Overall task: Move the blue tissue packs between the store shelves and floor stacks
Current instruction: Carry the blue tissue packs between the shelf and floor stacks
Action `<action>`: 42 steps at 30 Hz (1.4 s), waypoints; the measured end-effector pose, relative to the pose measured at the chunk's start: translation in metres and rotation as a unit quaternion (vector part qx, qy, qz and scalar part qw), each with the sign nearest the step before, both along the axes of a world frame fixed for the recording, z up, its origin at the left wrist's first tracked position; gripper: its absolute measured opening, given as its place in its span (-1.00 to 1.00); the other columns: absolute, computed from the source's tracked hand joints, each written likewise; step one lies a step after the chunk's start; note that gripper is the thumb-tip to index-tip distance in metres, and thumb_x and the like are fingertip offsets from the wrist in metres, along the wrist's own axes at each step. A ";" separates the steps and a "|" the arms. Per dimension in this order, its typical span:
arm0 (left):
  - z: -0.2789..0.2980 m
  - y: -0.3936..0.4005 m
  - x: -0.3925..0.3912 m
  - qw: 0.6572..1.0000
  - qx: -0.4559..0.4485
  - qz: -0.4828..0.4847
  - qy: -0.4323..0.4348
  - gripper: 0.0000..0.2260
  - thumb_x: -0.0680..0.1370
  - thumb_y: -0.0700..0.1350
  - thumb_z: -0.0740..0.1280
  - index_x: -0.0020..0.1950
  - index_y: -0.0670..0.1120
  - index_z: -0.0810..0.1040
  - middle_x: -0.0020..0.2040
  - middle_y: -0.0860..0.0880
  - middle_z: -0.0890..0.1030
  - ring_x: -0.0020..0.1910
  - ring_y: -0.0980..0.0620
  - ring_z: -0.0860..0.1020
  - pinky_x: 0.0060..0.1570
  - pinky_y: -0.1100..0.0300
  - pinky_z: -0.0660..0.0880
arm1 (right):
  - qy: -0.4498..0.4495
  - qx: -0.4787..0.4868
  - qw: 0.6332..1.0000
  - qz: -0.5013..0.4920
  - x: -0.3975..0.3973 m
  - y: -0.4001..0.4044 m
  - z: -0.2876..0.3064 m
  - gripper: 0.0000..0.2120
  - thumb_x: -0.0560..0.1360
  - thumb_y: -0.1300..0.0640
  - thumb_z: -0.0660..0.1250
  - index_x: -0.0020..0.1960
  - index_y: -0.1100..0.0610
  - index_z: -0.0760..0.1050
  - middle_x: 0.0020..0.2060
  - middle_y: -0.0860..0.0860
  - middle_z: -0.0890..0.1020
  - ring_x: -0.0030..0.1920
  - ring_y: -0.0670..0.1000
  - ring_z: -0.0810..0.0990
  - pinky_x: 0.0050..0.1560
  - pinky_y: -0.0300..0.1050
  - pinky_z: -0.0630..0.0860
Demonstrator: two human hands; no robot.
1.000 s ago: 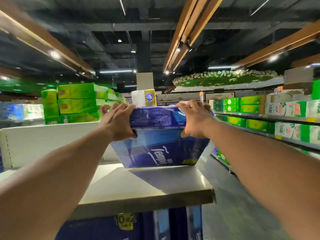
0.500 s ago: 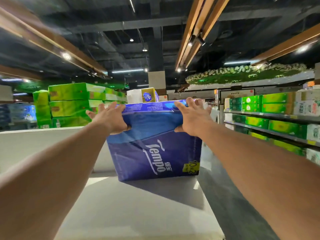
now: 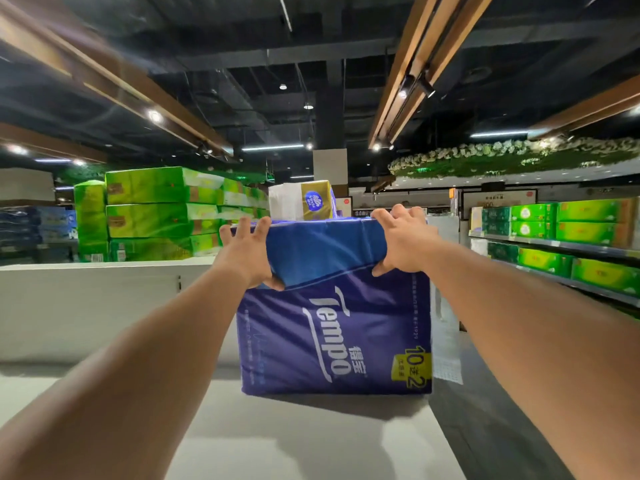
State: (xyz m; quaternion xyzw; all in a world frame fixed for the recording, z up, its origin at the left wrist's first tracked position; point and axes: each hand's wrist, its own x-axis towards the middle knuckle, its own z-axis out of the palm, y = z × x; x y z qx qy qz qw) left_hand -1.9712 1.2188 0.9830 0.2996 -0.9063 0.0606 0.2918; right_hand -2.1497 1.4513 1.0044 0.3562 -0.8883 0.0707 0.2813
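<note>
Blue tissue pack (image 3: 332, 327), tilted a second ago, now stands upright on the white shelf top (image 3: 311, 441). Left hand (image 3: 247, 252) and right hand (image 3: 403, 242) still grip its upper corners; placement appears nearly complete, pending release.

dark open ceiling (image 3: 242, 64) with spotlights, wooden beams (image 3: 426, 57), white shelf top (image 3: 294, 438), grey floor (image 3: 485, 427)

We can't see the blue pack's (image 3: 332, 327) far side; both forearms cut off at bottom edge; left shelf packs (image 3: 33, 233) blurred, unreadable.
</note>
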 end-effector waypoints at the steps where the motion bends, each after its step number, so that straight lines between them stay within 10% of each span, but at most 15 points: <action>1: 0.004 -0.004 -0.001 1.000 0.000 -0.001 -0.011 0.23 0.08 0.32 0.65 0.55 0.10 0.00 0.43 -0.10 0.15 0.41 -0.36 0.15 0.41 -0.26 0.27 | -0.005 0.006 1.000 0.002 -0.003 -0.001 0.003 0.14 0.15 -0.35 0.61 0.52 -0.12 0.05 0.35 0.03 0.29 0.38 0.20 0.20 0.14 0.24 0.46; 7: 0.012 0.000 0.003 0.999 0.008 0.019 -0.049 0.25 0.04 0.34 0.64 0.55 0.12 0.00 0.43 -0.07 0.20 0.40 -0.32 0.18 0.29 -0.26 0.42 | -0.005 0.009 1.000 -0.017 -0.005 -0.006 0.003 0.17 0.13 -0.37 0.60 0.53 -0.13 0.02 0.38 0.05 0.28 0.40 0.23 0.20 0.23 0.35 0.39; 10: 0.008 0.019 0.005 0.995 -0.036 0.084 -0.043 0.34 0.11 0.39 0.61 0.62 0.11 -0.18 0.62 -0.07 -0.02 0.57 -0.35 -0.12 0.34 -0.36 0.30 | 0.010 -0.007 1.000 -0.026 0.002 -0.009 -0.004 0.19 0.20 -0.33 0.60 0.57 -0.12 -0.07 0.52 0.08 0.16 0.53 0.27 0.03 0.37 0.50 0.12; 17: -0.033 0.039 0.020 0.995 -0.070 0.074 -0.010 0.00 0.49 0.16 0.44 0.62 0.12 -0.28 0.63 -0.02 -0.27 0.58 -0.27 -0.24 0.48 -0.33 0.13 | 0.123 -0.112 0.985 0.047 0.024 -0.004 -0.047 -0.11 0.47 0.14 0.40 0.58 -0.04 -0.11 0.59 0.11 -0.09 0.58 0.23 -0.25 0.48 0.33 -0.29; 22: -0.044 0.056 0.051 0.995 -0.063 0.078 -0.004 -0.06 0.50 0.25 0.38 0.63 0.11 -0.21 0.65 -0.02 -0.18 0.59 -0.24 -0.16 0.49 -0.26 0.14 | 0.129 -0.165 0.973 0.097 0.046 0.009 -0.081 -0.34 0.45 0.05 0.40 0.48 0.03 0.21 0.48 0.14 0.18 0.52 0.21 0.05 0.54 0.23 -0.15; 42: -0.079 0.241 0.397 0.951 -0.027 0.300 -0.067 -0.15 0.50 0.33 0.33 0.63 0.09 -0.04 0.58 -0.06 0.08 0.53 -0.23 0.07 0.36 -0.15 0.32 | -0.038 -0.105 0.964 0.241 0.354 0.099 -0.120 -0.51 0.52 0.02 0.19 0.43 0.06 0.22 0.47 0.14 0.20 0.47 0.25 0.11 0.49 0.30 -0.04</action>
